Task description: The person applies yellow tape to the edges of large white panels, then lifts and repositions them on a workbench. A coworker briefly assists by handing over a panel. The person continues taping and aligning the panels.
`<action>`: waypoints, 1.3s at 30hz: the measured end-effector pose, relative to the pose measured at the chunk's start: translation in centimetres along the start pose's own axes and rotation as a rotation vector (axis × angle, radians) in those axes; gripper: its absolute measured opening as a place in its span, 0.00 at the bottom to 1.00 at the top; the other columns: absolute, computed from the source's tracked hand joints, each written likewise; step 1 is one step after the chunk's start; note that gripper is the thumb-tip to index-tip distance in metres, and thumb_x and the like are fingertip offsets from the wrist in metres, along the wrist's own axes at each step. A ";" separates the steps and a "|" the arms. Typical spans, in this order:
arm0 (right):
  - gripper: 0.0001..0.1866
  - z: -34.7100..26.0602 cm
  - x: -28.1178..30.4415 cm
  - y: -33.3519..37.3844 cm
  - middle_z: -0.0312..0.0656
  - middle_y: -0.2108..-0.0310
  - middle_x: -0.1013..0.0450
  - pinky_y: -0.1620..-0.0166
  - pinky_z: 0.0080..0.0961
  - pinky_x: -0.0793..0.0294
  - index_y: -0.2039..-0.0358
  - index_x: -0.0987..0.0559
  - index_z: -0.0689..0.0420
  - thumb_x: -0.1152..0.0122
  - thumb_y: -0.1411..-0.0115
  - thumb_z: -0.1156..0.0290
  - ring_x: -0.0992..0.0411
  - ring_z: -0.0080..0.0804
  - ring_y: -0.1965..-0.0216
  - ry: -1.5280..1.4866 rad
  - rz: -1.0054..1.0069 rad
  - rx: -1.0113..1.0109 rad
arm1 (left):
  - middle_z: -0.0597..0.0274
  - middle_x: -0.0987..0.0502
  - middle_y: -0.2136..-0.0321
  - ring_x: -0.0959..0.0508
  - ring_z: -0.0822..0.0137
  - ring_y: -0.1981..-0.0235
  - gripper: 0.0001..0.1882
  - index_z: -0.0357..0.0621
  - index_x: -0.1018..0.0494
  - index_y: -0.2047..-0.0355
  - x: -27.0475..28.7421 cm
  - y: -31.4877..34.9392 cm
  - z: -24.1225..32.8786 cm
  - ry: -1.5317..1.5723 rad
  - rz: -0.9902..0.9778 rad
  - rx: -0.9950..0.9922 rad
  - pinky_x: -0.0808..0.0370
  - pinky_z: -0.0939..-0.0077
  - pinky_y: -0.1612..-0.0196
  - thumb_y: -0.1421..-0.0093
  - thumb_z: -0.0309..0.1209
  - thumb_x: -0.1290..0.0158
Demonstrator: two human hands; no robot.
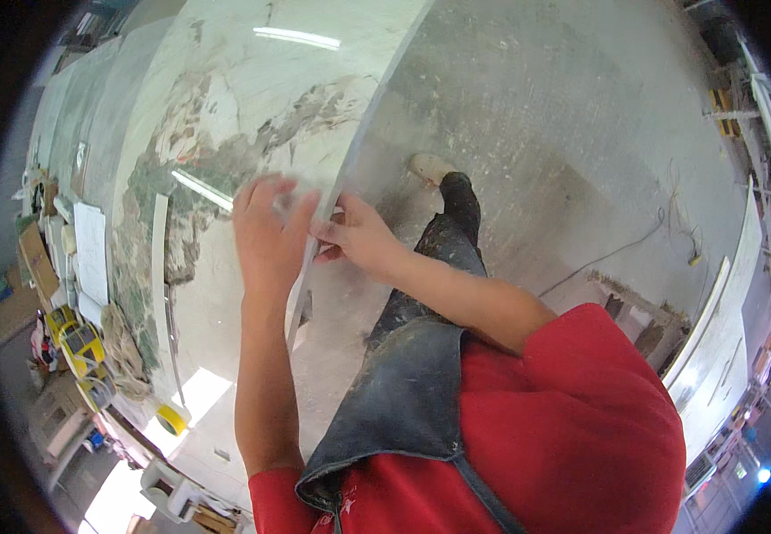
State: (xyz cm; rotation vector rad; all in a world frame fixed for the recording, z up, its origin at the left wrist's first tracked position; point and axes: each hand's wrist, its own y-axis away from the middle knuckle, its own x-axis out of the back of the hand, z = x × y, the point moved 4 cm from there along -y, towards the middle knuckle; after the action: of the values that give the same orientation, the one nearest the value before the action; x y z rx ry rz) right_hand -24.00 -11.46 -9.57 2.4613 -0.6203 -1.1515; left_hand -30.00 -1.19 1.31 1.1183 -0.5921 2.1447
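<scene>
A polished stone slab (225, 98) with green and brown veining lies on my left, its long edge running away from me. Over that edge my left hand (270, 227) is bent, fingers apart and slightly blurred, with the thumb along the rim. My right hand (363, 238) comes to the same edge from the outer side. Its thumb and fingers are curled together there; what they hold, if anything, is hidden. The two hands are close to each other.
On the slab lie a narrow pale strip (159, 258) and a yellow tape roll (172, 418). White sheets (92, 258) and yellow-and-black items (81, 345) sit at the far left. A cord (612, 252) crosses the floor at right, near leaning panels (714, 347).
</scene>
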 end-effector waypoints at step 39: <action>0.28 2.6 0.6 -1.5 0.42 0.68 0.30 0.72 0.27 0.17 0.40 0.35 0.68 0.37 0.37 0.75 0.27 0.27 0.72 -0.015 0.004 0.116 | 0.54 0.31 0.48 0.32 0.47 0.42 0.33 0.45 0.30 0.49 -6.4 -6.4 5.2 -0.493 -0.046 0.005 0.33 0.45 0.44 0.52 0.40 0.30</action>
State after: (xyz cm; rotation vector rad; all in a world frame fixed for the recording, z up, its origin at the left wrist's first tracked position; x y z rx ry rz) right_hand -25.34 -10.85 -12.30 2.5483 -0.7142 -1.1639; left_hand -19.85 -2.23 -0.65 1.6619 -0.7659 1.8313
